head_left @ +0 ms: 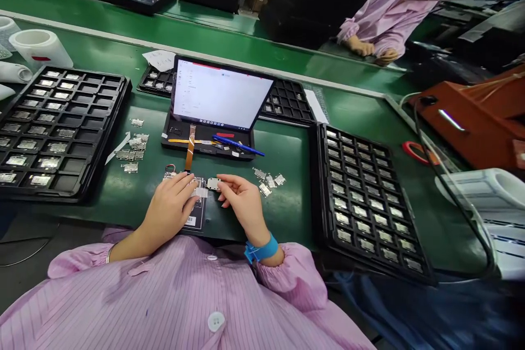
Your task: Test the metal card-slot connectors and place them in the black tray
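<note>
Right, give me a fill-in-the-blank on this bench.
The right hand wears a ____ wrist strap. The left hand rests on a black card bearing a ____ label. The tablet behind the hands shows a mostly ____ screen.

Missing words: blue, barcode, white.

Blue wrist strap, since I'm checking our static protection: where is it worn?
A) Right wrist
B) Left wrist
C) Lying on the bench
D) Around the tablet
A: the blue strap circles the wrist directly behind the right hand.
</note>
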Action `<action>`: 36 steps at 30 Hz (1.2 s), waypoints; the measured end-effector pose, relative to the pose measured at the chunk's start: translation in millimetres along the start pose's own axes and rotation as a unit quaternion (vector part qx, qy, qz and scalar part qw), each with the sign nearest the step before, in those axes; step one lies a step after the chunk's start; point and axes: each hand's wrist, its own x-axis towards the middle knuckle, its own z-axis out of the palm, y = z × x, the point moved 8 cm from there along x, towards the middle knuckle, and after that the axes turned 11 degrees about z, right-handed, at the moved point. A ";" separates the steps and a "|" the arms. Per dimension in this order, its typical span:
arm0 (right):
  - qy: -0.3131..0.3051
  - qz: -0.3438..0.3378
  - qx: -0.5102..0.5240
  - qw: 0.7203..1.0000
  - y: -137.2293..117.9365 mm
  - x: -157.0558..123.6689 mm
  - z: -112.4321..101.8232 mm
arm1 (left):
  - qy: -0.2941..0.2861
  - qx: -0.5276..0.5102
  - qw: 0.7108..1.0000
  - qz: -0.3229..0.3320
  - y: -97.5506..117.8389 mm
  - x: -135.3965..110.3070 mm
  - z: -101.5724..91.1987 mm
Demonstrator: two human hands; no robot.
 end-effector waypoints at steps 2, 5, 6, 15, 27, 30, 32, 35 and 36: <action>-0.004 0.006 -0.004 1.000 -0.6 0.4 0.9 | 0.001 0.010 1.000 0.006 1.6 0.5 -0.9; -0.003 0.010 -0.007 1.000 -0.9 2.1 1.1 | 0.001 0.019 1.000 0.009 2.4 1.1 -1.7; -0.002 0.010 -0.008 1.000 -1.0 2.5 1.2 | 0.000 0.020 1.000 0.008 2.4 1.2 -1.6; -0.004 0.015 -0.015 1.000 -2.9 1.6 2.5 | -0.010 0.013 1.000 0.002 1.5 1.3 -1.0; -0.013 0.006 -0.026 1.000 0.2 3.9 3.3 | 0.000 0.018 1.000 0.016 2.7 1.3 -1.5; -0.018 0.006 -0.019 1.000 -0.4 3.4 3.8 | -0.005 0.016 1.000 0.011 2.3 1.0 -1.0; -0.016 0.003 -0.018 1.000 -0.9 3.2 3.6 | -0.009 0.018 1.000 0.007 1.6 0.7 -0.6; -0.009 0.001 -0.023 1.000 -0.3 3.7 3.2 | -0.011 0.022 1.000 0.006 1.2 0.4 -0.3; -0.010 0.002 -0.025 1.000 0.4 4.1 3.5 | -0.011 0.021 1.000 0.006 1.2 0.3 -0.1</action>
